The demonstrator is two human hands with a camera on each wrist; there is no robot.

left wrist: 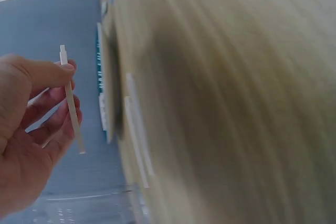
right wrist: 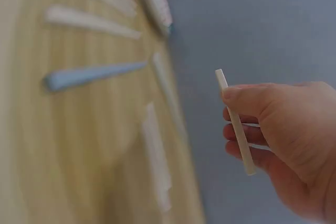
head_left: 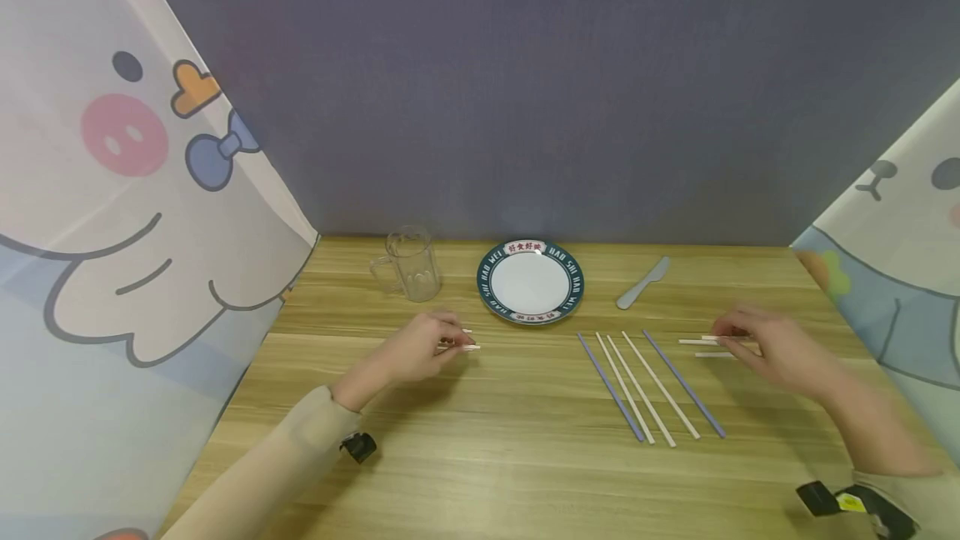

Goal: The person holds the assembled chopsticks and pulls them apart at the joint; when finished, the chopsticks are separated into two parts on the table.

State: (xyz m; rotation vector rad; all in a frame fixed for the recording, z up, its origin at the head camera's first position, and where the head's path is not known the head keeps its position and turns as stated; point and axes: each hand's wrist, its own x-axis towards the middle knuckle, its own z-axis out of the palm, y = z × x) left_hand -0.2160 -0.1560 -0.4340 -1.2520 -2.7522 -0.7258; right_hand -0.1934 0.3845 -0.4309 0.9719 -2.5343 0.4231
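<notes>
My left hand (head_left: 422,347) pinches a short white stick (left wrist: 72,106) between thumb and fingers, held above the table. Below it in the left wrist view lie two more short white sticks (left wrist: 137,140), side by side. On the right, my right hand (head_left: 780,348) also pinches a short white stick (right wrist: 239,129) clear of the tabletop. Under that hand, further short white sticks (head_left: 712,354) lie on the wood, blurred in the right wrist view. Between the hands, long white sticks (head_left: 641,390) lie slanted, flanked by a purple-blue stick (head_left: 611,387) on each side.
Behind the left hand stands a clear glass mug (head_left: 417,269) with its handle to the left. A white plate (head_left: 530,283) with a dark green lettered rim lies at the back. Right of the plate rests a grey knife (head_left: 643,283). A dark panel (head_left: 540,107) borders the table's back edge.
</notes>
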